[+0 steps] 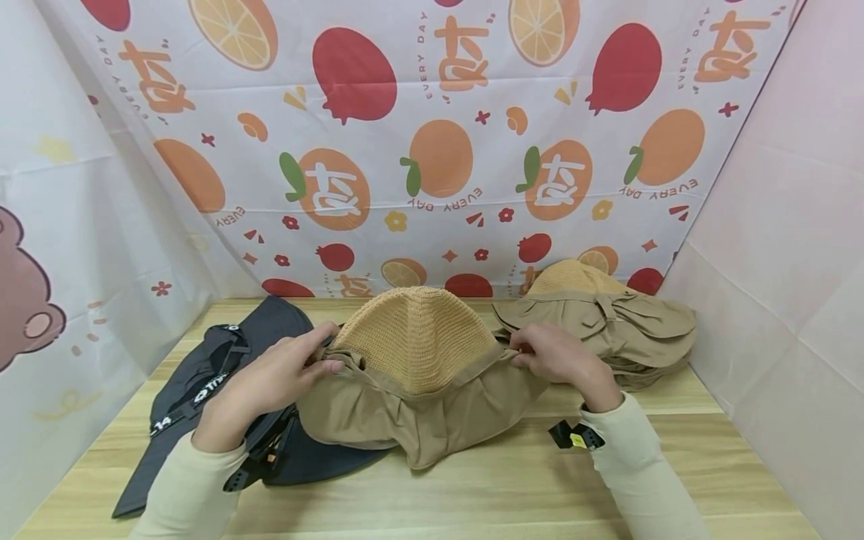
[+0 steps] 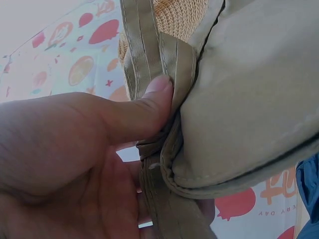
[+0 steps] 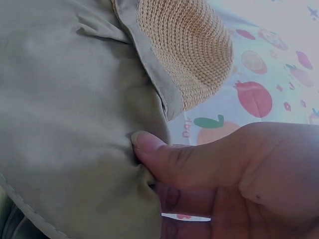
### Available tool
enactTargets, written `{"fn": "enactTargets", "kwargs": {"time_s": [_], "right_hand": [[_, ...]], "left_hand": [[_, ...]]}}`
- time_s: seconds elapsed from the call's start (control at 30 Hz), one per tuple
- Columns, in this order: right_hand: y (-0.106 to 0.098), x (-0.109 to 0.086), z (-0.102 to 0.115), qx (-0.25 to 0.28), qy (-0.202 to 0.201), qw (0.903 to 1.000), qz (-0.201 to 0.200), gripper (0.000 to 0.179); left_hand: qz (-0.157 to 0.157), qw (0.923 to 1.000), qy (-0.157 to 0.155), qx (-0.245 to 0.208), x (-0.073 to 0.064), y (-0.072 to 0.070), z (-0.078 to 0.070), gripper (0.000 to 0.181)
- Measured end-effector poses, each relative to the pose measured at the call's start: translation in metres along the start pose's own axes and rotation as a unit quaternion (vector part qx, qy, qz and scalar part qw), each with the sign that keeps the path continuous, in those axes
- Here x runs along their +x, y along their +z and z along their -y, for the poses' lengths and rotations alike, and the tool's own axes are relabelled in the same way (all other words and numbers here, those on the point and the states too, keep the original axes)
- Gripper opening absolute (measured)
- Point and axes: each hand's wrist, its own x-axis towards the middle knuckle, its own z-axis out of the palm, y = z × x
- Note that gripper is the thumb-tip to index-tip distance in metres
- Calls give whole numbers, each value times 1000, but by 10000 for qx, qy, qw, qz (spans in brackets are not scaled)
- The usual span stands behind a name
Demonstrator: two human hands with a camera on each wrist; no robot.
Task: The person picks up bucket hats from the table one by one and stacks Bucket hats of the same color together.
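Between my two hands is a sun hat (image 1: 418, 337) with a tan knitted crown and a khaki cloth brim that droops toward me. My left hand (image 1: 277, 379) pinches its left side, where the left wrist view shows the thumb pressing on a folded khaki strap (image 2: 164, 64) beside the brim (image 2: 249, 99). On the other side my right hand (image 1: 556, 356) pinches the brim cloth (image 3: 89, 119) just below the crown's edge; its thumb lies on top, with the fingers behind. The brim's underlying folds are partly hidden.
Dark hats (image 1: 202, 375) with lettered black straps lie at the left, partly under my left forearm. A dark navy brim (image 1: 324, 454) shows below the held hat. More khaki hats with a tan crown (image 1: 614, 322) are stacked at the back right. Behind the wooden table (image 1: 472, 495) hangs a fruit-print cloth (image 1: 439, 225).
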Motion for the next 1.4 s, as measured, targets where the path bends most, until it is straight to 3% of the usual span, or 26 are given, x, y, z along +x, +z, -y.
{"fn": "enactTargets", "kwargs": {"time_s": [0.63, 1.0, 1.23, 1.4], "right_hand": [[3, 1, 0, 125, 197, 9994, 258, 7], [3, -1, -2, 151, 176, 9988, 432, 12], [0, -1, -2, 97, 161, 9993, 335, 8], [-4, -2, -5, 40, 140, 9997, 171, 8]], "left_hand": [[126, 9999, -71, 16, 2, 1, 3, 27], [113, 9999, 64, 2, 5, 2, 5, 33], [103, 9999, -2, -107, 6, 4, 6, 37], [-66, 9998, 11, -201, 6, 4, 5, 36]]}}
